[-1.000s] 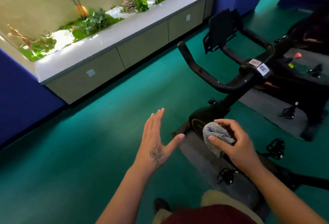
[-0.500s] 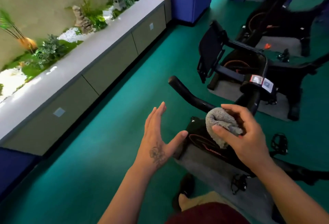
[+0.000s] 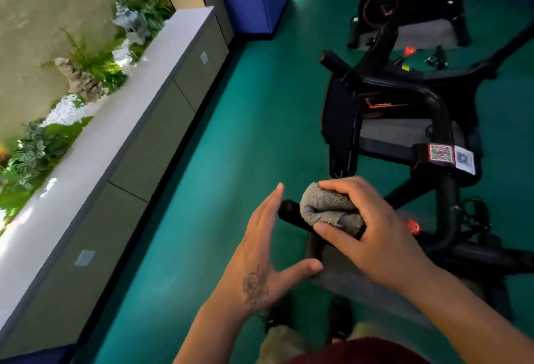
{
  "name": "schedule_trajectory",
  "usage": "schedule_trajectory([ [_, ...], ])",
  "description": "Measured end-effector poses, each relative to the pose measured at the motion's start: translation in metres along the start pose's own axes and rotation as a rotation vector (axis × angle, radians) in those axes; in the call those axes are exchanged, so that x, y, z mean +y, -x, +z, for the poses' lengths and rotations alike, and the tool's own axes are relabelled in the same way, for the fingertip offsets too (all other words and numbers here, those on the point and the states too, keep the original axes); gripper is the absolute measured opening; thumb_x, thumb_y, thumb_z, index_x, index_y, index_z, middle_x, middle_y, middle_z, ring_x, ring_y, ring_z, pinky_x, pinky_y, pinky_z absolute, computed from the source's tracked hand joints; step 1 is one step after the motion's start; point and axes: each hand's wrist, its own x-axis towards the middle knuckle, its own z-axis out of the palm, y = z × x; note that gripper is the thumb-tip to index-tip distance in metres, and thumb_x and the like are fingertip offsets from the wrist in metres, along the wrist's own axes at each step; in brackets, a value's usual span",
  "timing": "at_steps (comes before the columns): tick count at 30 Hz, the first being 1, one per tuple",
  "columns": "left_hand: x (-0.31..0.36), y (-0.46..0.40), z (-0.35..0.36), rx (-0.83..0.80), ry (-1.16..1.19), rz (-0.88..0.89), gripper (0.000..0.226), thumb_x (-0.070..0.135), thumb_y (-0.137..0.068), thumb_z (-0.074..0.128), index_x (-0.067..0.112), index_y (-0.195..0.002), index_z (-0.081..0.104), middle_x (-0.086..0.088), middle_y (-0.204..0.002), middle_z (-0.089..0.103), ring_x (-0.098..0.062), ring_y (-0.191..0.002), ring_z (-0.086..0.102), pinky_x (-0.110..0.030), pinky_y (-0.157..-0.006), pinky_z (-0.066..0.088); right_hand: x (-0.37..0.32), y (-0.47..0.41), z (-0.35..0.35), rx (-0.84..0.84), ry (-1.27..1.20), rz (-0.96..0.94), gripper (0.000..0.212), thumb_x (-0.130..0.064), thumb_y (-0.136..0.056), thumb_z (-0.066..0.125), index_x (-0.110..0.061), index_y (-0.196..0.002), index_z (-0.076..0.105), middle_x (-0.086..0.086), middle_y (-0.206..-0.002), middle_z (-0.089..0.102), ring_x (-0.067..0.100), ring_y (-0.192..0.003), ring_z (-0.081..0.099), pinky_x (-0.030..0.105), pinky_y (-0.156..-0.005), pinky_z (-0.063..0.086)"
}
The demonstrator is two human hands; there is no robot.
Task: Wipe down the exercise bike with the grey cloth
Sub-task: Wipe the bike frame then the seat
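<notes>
A person's right hand presses a bunched grey cloth around the left handlebar of a black exercise bike, its grip closed on the cloth. The left hand (tattooed on the back) hovers just beside the bar's end, fingers spread wide, holding nothing, above green flooring.

Grey cloth bunched under right hand; the handlebar stretch beneath it hidden, only the end cap shows left of the cloth. Exercise bike cut by the right edge past the cloth. 2nd bike far above the cloth cut by the top edge. QR labels up-right of the cloth unreadable.
</notes>
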Motion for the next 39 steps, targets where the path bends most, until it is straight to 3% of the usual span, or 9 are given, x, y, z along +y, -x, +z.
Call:
schedule_trajectory([
  [3, -0.017, -0.01, -0.015, -0.106, 0.059, 0.046, 0.116, 0.07, -0.085, 0.078, 0.037, -0.171, 0.009, 0.022, -0.176, 0.016, -0.005, -0.163, 0.016, -0.047, -0.131, 0.028, -0.008, 0.001, 0.012, -0.011, 0.048, 0.031, 0.053, -0.051, -0.097, 0.063, -0.045, -0.146, 0.043, -0.028, -0.14, 0.044, 0.0, -0.13, 0.051, 0.025, -0.102, 0.048],
  [6, -0.033, -0.025, -0.03, -0.22, 0.095, 0.114, 0.118, 0.075, -0.082, 0.076, 0.04, -0.171, 0.006, 0.024, -0.176, 0.014, -0.004, -0.163, 0.015, -0.05, -0.131, 0.029, -0.021, 0.002, 0.024, 0.042, 0.102, 0.056, 0.054, -0.052, -0.1, 0.059, -0.044, -0.15, 0.04, -0.028, -0.144, 0.041, 0.001, -0.13, 0.051, 0.03, -0.101, 0.052],
  [13, -0.053, -0.069, -0.043, -0.489, 0.154, 0.322, 0.118, 0.055, -0.086, 0.084, 0.03, -0.171, 0.007, 0.022, -0.176, 0.016, -0.004, -0.163, 0.016, -0.036, -0.132, 0.025, -0.041, 0.003, 0.047, 0.179, 0.187, 0.171, 0.046, -0.045, -0.098, 0.067, -0.041, -0.142, 0.051, -0.026, -0.139, 0.049, 0.004, -0.13, 0.053, 0.027, -0.104, 0.047],
  [17, -0.06, -0.074, -0.035, -0.591, 0.244, 0.361, 0.126, 0.06, -0.084, 0.084, 0.046, -0.167, -0.009, 0.032, -0.174, 0.013, 0.005, -0.161, 0.014, -0.014, -0.126, 0.022, -0.048, 0.009, 0.06, 0.275, 0.264, 0.24, 0.047, -0.048, -0.096, 0.07, -0.038, -0.139, 0.056, -0.032, -0.129, 0.052, 0.001, -0.126, 0.053, 0.016, -0.104, 0.04],
  [22, -0.07, -0.08, -0.036, -0.677, 0.295, 0.332, 0.135, 0.056, -0.08, 0.09, 0.043, -0.167, -0.013, 0.034, -0.17, 0.021, 0.007, -0.158, 0.023, -0.017, -0.126, 0.027, -0.063, 0.012, 0.076, 0.373, 0.275, 0.253, 0.05, -0.044, -0.093, 0.077, -0.033, -0.139, 0.061, -0.028, -0.128, 0.055, 0.005, -0.126, 0.053, 0.017, -0.103, 0.042],
  [27, -0.075, -0.087, -0.035, -0.735, 0.325, 0.26, 0.122, -0.006, -0.075, 0.092, 0.029, -0.159, 0.011, 0.04, -0.135, 0.06, 0.026, -0.124, 0.051, -0.016, -0.109, 0.048, -0.075, -0.01, 0.087, 0.255, 0.435, 0.156, 0.05, -0.035, -0.087, 0.084, -0.028, -0.133, 0.065, -0.013, -0.122, 0.055, 0.012, -0.114, 0.048, 0.03, -0.094, 0.047],
  [30, -0.089, -0.093, -0.037, -0.716, 0.329, 0.274, 0.126, 0.015, -0.075, 0.098, 0.034, -0.165, 0.013, 0.022, -0.155, 0.049, 0.018, -0.137, 0.047, -0.019, -0.114, 0.045, -0.076, -0.012, 0.082, 0.184, 0.453, 0.183, 0.049, -0.029, -0.079, 0.087, -0.032, -0.123, 0.067, -0.012, -0.116, 0.05, 0.009, -0.108, 0.048, 0.029, -0.087, 0.049],
  [33, -0.095, -0.095, -0.046, -0.736, 0.333, 0.307, 0.133, 0.046, -0.077, 0.094, 0.045, -0.169, -0.002, 0.032, -0.169, 0.027, 0.004, -0.156, 0.031, -0.027, -0.127, 0.033, -0.074, -0.006, 0.072, 0.293, 0.306, 0.278, 0.045, -0.034, -0.079, 0.089, -0.036, -0.119, 0.068, -0.016, -0.113, 0.048, 0.01, -0.103, 0.058, 0.024, -0.08, 0.052],
  [39, -0.093, -0.097, -0.053, -0.739, 0.301, 0.347, 0.123, 0.036, -0.081, 0.093, 0.031, -0.171, 0.01, 0.025, -0.172, 0.027, -0.001, -0.158, 0.031, -0.034, -0.128, 0.033, -0.076, -0.029, 0.08, 0.411, 0.266, 0.281, 0.038, -0.047, -0.086, 0.083, -0.034, -0.118, 0.068, -0.016, -0.112, 0.049, 0.011, -0.099, 0.062, 0.03, -0.082, 0.053],
])
